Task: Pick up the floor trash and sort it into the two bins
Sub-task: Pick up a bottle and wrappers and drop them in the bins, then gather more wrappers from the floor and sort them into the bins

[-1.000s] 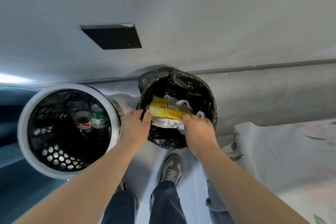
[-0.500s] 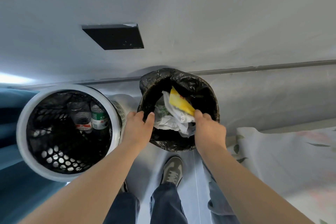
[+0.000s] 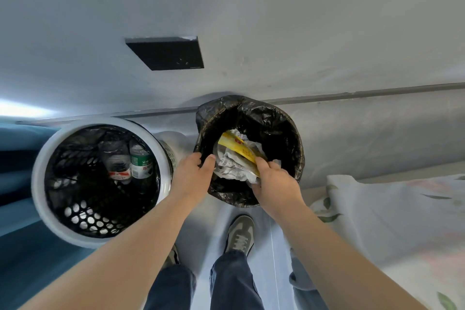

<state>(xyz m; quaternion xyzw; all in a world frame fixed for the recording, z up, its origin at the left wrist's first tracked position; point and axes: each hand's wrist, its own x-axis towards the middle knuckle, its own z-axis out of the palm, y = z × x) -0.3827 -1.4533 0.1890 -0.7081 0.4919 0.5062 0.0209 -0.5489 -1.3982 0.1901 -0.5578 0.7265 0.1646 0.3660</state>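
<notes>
At the black bin (image 3: 289, 118), left hand (image 3: 192, 176) grips its rim, right hand (image 3: 274, 184) pinches the yellow wrapper (image 3: 239, 148).

Glossy crinkled black plastic liner (image 3: 276, 118), crumpled white paper (image 3: 232, 166), shiny yellow wrapper (image 3: 239, 150), perforated matt white plastic basket (image 3: 37, 173).

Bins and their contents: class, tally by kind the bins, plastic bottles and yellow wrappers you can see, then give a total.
Bins: 2, a white mesh bin and a black-lined bin
Plastic bottles: 2, a red-labelled bottle and a green-labelled bottle
Yellow wrapper: 1
Total: 5
</notes>
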